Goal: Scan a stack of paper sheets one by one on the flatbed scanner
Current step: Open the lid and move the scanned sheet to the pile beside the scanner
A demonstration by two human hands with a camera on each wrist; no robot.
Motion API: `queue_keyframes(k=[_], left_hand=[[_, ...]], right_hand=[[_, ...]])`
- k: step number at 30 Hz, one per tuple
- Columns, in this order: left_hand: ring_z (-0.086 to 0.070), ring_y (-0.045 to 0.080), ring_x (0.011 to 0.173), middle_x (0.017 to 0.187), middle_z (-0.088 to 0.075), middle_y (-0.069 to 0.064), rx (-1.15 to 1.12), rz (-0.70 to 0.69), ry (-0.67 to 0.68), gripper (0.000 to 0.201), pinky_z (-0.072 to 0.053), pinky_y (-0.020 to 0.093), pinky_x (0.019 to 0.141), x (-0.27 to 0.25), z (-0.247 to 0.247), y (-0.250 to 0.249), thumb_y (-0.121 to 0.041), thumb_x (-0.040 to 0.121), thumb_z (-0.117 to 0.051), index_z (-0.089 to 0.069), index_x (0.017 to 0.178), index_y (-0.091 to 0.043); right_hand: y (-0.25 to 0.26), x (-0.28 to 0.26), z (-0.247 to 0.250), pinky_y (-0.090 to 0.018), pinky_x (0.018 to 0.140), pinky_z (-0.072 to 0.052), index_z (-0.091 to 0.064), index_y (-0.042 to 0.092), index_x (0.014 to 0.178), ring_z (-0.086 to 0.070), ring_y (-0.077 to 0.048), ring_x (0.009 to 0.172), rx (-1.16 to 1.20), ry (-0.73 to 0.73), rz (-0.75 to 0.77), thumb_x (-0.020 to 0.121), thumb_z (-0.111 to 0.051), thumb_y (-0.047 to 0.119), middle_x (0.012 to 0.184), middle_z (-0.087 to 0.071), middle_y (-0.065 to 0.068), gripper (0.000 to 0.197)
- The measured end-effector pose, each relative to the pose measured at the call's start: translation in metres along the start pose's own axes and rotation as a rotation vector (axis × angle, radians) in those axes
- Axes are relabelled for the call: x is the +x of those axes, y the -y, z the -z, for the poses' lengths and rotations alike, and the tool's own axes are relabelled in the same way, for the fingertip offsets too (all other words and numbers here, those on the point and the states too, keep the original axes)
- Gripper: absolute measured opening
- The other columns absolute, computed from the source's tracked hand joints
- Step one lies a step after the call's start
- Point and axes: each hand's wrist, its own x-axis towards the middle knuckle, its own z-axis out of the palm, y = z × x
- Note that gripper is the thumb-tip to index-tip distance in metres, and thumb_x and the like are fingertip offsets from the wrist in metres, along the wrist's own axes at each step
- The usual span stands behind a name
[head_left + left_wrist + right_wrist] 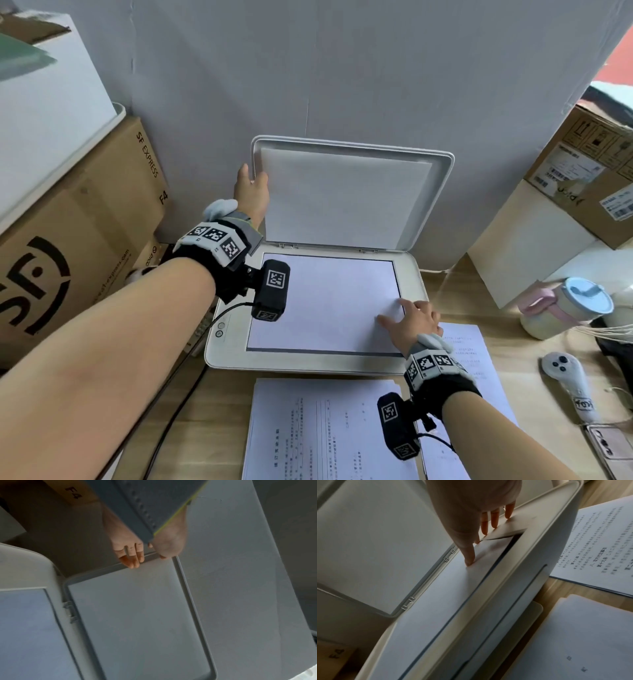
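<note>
The white flatbed scanner (412, 274) stands on the wooden desk with its lid (342, 198) raised upright. My left hand (251, 192) grips the lid's upper left corner; the left wrist view shows the fingers (133, 562) on one side of the lid's (137, 615) edge and the thumb on the other. A blank-side-up sheet (322, 301) lies on the glass. My right hand (411, 318) rests on its right edge with straight fingers (469, 559), and the sheet's (445, 588) corner there is buckled upward. A printed stack (325, 428) lies in front of the scanner, another (472, 349) to its right.
A large cardboard box (68, 240) crowds the scanner's left side and more boxes (582, 178) stand at the back right. A lidded cup (565, 308), a white controller (568, 383) and a phone (609, 452) lie on the right. A white panel stands behind the lid.
</note>
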Motion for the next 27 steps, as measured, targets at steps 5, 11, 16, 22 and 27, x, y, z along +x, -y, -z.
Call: queue_keyframes(k=[5,11,16,22,27], left_hand=[[-0.05,0.032,0.124,0.138,-0.046,0.014,0.083,0.096,0.025,0.055,-0.041,0.049,0.105,-0.008,0.014,0.045,-0.019,0.091,-0.042,-0.029,0.144,-0.019],[-0.057,0.029,0.082,0.089,-0.056,0.01,0.122,0.197,0.081,0.027,-0.051,0.022,0.062,-0.04,0.035,0.095,-0.007,0.092,-0.038,-0.053,0.115,-0.012],[-0.054,0.007,0.041,0.075,-0.057,0.001,0.192,0.38,0.259,0.04,-0.031,0.017,0.044,-0.066,0.041,0.112,-0.008,0.095,-0.038,-0.04,0.135,-0.01],[-0.035,0.007,0.034,0.07,-0.064,0.005,0.249,0.489,0.435,0.049,-0.024,0.011,0.038,-0.081,0.04,0.112,-0.015,0.092,-0.052,-0.035,0.138,-0.008],[-0.033,0.003,0.028,0.061,-0.065,-0.001,0.182,0.51,0.449,0.008,-0.024,0.008,0.036,-0.09,0.037,0.106,-0.016,0.092,-0.053,-0.055,0.1,-0.019]], right_hand=[[0.002,0.002,0.002,-0.039,0.098,-0.037,-0.052,0.026,0.122,-0.035,-0.024,0.124,0.042,0.026,-0.02,0.075,-0.066,0.047,0.132,-0.041,-0.002,0.053],[0.008,0.005,-0.002,-0.026,0.066,-0.041,-0.051,0.009,0.125,-0.058,-0.031,0.102,0.524,-0.019,-0.07,0.087,-0.062,0.027,0.115,-0.062,-0.012,0.043],[0.001,0.006,0.0,-0.035,0.072,-0.047,-0.064,0.017,0.105,-0.058,-0.027,0.076,0.773,-0.139,0.026,0.087,-0.05,0.02,0.082,-0.063,-0.006,0.023],[-0.008,-0.007,0.02,-0.019,0.049,-0.033,-0.059,0.018,0.079,-0.039,-0.01,0.052,1.217,-0.043,0.118,0.093,-0.043,0.001,0.061,-0.047,0.003,0.028],[-0.017,-0.016,0.036,-0.015,0.058,-0.045,-0.059,0.016,0.083,-0.055,-0.006,0.059,1.383,0.028,0.144,0.095,-0.045,0.002,0.065,-0.063,0.009,0.023]])
